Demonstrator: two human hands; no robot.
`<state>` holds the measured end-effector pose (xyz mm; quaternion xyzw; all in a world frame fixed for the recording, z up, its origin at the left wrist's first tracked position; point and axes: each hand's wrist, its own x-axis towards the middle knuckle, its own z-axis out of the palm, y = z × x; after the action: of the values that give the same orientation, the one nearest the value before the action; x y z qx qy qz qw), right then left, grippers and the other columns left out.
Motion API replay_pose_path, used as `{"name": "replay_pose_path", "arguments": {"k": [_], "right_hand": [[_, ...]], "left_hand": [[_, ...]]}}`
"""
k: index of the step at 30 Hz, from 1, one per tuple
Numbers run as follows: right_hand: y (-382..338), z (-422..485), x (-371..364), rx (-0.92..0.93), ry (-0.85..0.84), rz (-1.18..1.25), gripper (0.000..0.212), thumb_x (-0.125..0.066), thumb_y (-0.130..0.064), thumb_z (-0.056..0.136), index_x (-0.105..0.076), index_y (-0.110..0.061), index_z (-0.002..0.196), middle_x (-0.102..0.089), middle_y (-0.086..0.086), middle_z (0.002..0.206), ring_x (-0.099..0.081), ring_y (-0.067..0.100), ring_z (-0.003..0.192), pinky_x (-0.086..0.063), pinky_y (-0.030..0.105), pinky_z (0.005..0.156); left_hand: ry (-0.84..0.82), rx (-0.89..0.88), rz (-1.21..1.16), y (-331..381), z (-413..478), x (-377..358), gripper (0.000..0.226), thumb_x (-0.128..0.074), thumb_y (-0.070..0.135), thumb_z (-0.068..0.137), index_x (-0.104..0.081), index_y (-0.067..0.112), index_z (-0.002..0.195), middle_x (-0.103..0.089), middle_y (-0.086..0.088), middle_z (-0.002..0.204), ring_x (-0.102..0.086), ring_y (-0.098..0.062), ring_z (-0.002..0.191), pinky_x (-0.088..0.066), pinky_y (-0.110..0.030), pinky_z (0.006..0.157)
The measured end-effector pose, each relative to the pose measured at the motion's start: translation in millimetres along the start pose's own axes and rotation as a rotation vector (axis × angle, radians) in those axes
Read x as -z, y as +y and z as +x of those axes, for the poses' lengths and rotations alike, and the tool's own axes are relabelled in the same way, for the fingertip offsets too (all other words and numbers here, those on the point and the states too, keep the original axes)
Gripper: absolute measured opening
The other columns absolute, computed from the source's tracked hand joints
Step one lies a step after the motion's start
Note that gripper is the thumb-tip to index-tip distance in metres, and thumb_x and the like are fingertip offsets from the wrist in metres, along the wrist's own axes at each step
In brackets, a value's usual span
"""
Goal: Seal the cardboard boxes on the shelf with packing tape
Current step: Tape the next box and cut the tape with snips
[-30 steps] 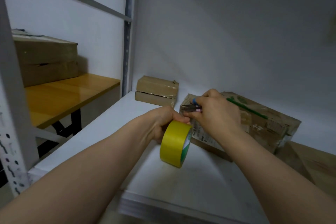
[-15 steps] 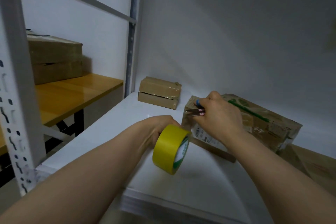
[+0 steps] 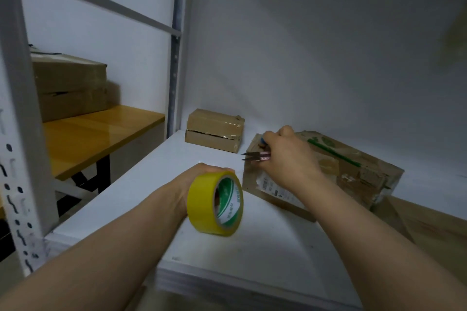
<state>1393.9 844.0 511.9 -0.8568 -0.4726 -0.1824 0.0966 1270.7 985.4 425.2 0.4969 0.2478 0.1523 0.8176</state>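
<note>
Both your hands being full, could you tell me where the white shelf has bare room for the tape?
The white shelf is bare along its front, between the tape roll and the front edge, and on the left, in front of the small box. The right is crowded by the large box and the right hand with snips.

The yellow tape roll (image 3: 202, 206) is held on edge over the front part of the white shelf (image 3: 252, 255). Its open core faces right and shows a green and white label. A worn brown box (image 3: 353, 166) lies flat toward the shelf's back edge, right of the middle. It is crumpled, with old tape and green print on top and a white label on its near side. Small scissors (image 3: 252, 156) are held at its left corner, blades slightly parted and pointing left. In the back left corner, two small flat boxes (image 3: 214, 129) sit stacked, with glossy tape on the upper one.
</note>
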Motion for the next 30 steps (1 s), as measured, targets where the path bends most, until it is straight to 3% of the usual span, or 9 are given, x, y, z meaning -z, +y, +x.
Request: {"name": "replay_pose_path", "arguments": {"k": [1, 4, 6, 9, 12, 16, 22, 26, 30], "right_hand": [[-2, -2, 4, 0.010, -0.010, 0.062, 0.038, -0.069, -0.046, 0.089, -0.059, -0.026, 0.119, -0.048, 0.003, 0.114, -0.058, 0.019, 0.087, -0.052, 0.031, 0.070], [1, -10, 26, -0.063, -0.051, 0.291, 0.062, -0.075, -0.059, 0.080, -0.056, -0.028, 0.130, -0.052, 0.001, 0.123, -0.058, 0.017, 0.103, -0.047, 0.029, 0.079], [11, -17, 37, -0.114, -0.094, 0.229, 0.075, -0.076, -0.059, 0.079, -0.052, -0.025, 0.140, -0.057, 0.001, 0.132, -0.058, 0.020, 0.115, -0.049, 0.034, 0.093], [20, -30, 43, -0.126, -0.106, 0.318, 0.053, -0.079, -0.045, 0.082, -0.063, -0.026, 0.129, -0.064, -0.008, 0.120, -0.060, 0.014, 0.109, -0.050, 0.033, 0.094], [22, -44, 46, -0.133, -0.116, 0.550, 0.025, -0.076, -0.030, 0.088, -0.070, -0.029, 0.112, -0.065, -0.010, 0.098, -0.062, 0.012, 0.094, -0.049, 0.026, 0.080], [25, -64, 35, -0.190, -0.183, 0.614, 0.011, -0.065, -0.025, 0.097, -0.072, -0.024, 0.105, -0.072, -0.004, 0.097, -0.064, 0.009, 0.089, -0.044, 0.020, 0.069], [25, -79, 30, -0.225, -0.106, 0.791, 0.016, -0.058, -0.024, 0.102, -0.073, -0.019, 0.102, -0.076, -0.003, 0.089, -0.069, 0.017, 0.087, -0.054, 0.035, 0.079], [8, -83, 14, -0.076, -0.244, 0.533, 0.014, -0.063, -0.022, 0.098, -0.076, -0.022, 0.103, -0.072, 0.000, 0.098, -0.066, 0.019, 0.093, -0.055, 0.041, 0.089], [19, -82, 18, -0.171, -0.211, 0.763, 0.016, -0.074, -0.015, 0.089, -0.078, -0.029, 0.095, -0.072, -0.010, 0.103, -0.065, 0.011, 0.102, -0.052, 0.040, 0.100]], "left_hand": [[-0.010, -0.021, 0.015, 2, -6, -2, 0.027, -0.075, 0.022, 0.086, -0.074, 0.002, 0.104, -0.069, -0.020, 0.108, -0.067, -0.027, 0.094, -0.053, -0.042, 0.095], [-0.109, -0.044, -0.057, 5, -18, -8, 0.018, -0.069, 0.014, 0.088, -0.075, 0.007, 0.072, -0.070, -0.018, 0.081, -0.071, -0.025, 0.071, -0.058, -0.036, 0.074], [-0.171, -0.056, -0.150, 7, -30, -11, 0.016, -0.066, 0.009, 0.087, -0.066, 0.007, 0.070, -0.064, -0.014, 0.073, -0.071, -0.024, 0.070, -0.055, -0.035, 0.075], [-0.258, -0.088, -0.181, 8, -35, -3, 0.016, -0.075, 0.004, 0.080, -0.061, 0.005, 0.071, -0.057, -0.013, 0.073, -0.066, -0.024, 0.076, -0.056, -0.037, 0.079], [-0.382, -0.096, -0.111, 16, -45, 4, 0.035, -0.093, 0.009, 0.059, -0.061, 0.004, 0.071, -0.057, -0.014, 0.075, -0.065, -0.026, 0.079, -0.057, -0.037, 0.075], [-0.374, -0.095, -0.096, 28, -56, 9, 0.045, -0.098, 0.011, 0.048, -0.062, 0.004, 0.074, -0.060, -0.014, 0.078, -0.070, -0.026, 0.079, -0.059, -0.036, 0.072], [-0.537, -0.056, -0.042, 30, -64, -2, 0.033, -0.091, 0.008, 0.062, -0.060, 0.004, 0.072, -0.062, -0.013, 0.074, -0.070, -0.025, 0.079, -0.059, -0.036, 0.078], [-0.585, -0.047, 0.016, 30, -62, -21, 0.027, -0.085, 0.006, 0.067, -0.058, 0.003, 0.069, -0.058, -0.014, 0.070, -0.069, -0.026, 0.078, -0.057, -0.035, 0.074], [-0.532, -0.036, 0.058, 30, -64, -28, 0.018, -0.060, 0.005, 0.081, -0.060, 0.004, 0.063, -0.058, -0.010, 0.063, -0.068, -0.022, 0.069, -0.053, -0.032, 0.081]]}}
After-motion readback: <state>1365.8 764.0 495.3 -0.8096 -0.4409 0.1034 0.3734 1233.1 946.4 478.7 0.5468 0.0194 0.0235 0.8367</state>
